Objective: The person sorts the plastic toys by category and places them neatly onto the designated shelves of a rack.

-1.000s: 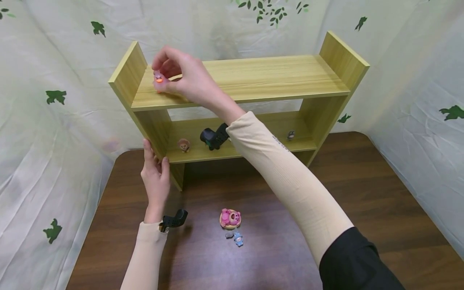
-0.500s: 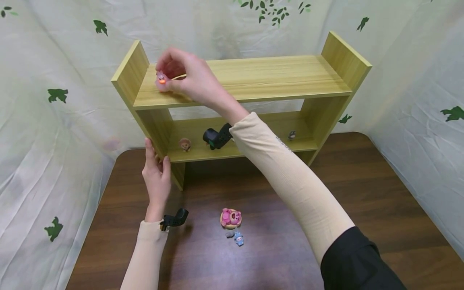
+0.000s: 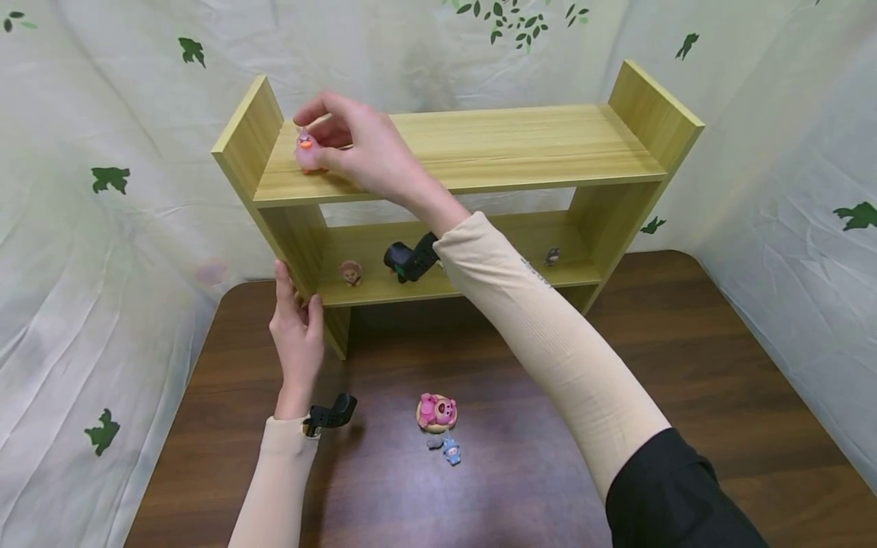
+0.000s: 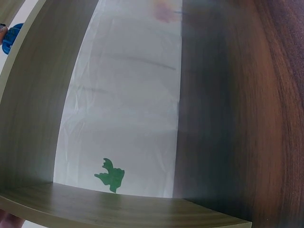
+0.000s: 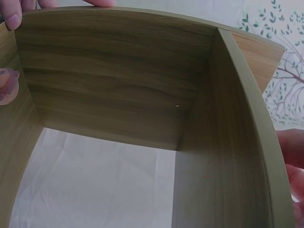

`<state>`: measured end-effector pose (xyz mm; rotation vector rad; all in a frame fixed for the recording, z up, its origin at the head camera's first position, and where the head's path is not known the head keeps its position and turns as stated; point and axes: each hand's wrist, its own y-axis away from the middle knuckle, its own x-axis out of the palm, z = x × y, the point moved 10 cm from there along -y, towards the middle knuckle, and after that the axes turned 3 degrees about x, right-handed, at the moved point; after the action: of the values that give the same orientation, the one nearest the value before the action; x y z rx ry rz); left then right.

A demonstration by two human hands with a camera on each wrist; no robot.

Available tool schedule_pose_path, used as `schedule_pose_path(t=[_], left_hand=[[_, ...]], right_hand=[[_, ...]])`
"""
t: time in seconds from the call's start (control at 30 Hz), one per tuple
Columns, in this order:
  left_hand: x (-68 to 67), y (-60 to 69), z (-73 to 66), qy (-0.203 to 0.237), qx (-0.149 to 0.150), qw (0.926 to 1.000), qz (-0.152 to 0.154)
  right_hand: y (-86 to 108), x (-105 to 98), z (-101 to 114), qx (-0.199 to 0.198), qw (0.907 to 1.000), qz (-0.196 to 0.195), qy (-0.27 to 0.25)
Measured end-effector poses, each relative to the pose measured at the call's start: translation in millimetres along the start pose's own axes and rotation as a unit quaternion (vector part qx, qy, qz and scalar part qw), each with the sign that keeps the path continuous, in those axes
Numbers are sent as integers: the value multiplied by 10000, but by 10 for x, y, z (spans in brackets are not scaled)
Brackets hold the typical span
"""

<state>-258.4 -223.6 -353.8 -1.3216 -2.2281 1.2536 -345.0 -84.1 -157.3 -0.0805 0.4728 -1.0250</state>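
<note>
A pink toy duck (image 3: 307, 154) with an orange beak stands upright on the top board of the wooden shelf (image 3: 507, 144), near its left end. My right hand (image 3: 366, 144) is beside it: the thumb is at the duck's side and the forefinger is lifted just above its head. In the right wrist view, part of my right hand (image 5: 292, 161) shows past the panel edge. My left hand (image 3: 296, 339) grips the shelf's left side panel, thumb at the front edge and fingers along the outside. Its fingertips (image 5: 14, 20) appear in the right wrist view.
On the middle board stand a small brown figurine (image 3: 351, 272) and a grey one (image 3: 552, 255); my right forearm hides part of that board. A pink bear figurine (image 3: 436, 412), a blue figurine (image 3: 451, 450) and a small grey piece (image 3: 435, 442) lie on the dark table (image 3: 384, 495).
My right fingers have loosened from around the duck and the forefinger has risen off its head. The duck now stands more fully in sight. My left hand keeps its place.
</note>
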Motion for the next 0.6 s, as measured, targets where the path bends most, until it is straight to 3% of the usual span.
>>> schedule_pose_path(t=[0.6], left_hand=[[2, -2, 6, -61, 11, 10000, 17]], right_hand=[[4, -43, -12, 5, 9997, -147, 196]])
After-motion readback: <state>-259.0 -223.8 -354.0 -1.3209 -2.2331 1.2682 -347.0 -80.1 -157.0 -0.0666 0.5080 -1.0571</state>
